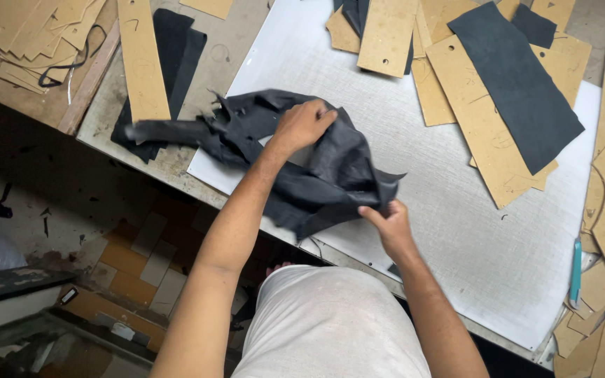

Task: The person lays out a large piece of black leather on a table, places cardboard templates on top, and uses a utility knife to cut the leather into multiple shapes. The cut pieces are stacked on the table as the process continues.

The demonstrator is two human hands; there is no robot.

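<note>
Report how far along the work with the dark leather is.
Done: one cut dark strip lies on the cardboard patterns. In hand: the left hand and right hand grip the crumpled black leather piece over the white cutting board. Left: it is not spread flat; no pattern lies on it.

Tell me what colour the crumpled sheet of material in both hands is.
Black to dark charcoal, the crumpled sheet shows best in the head view.

Two hands [302, 126], one crumpled black hide [330, 175], one white board [456, 210].
</note>
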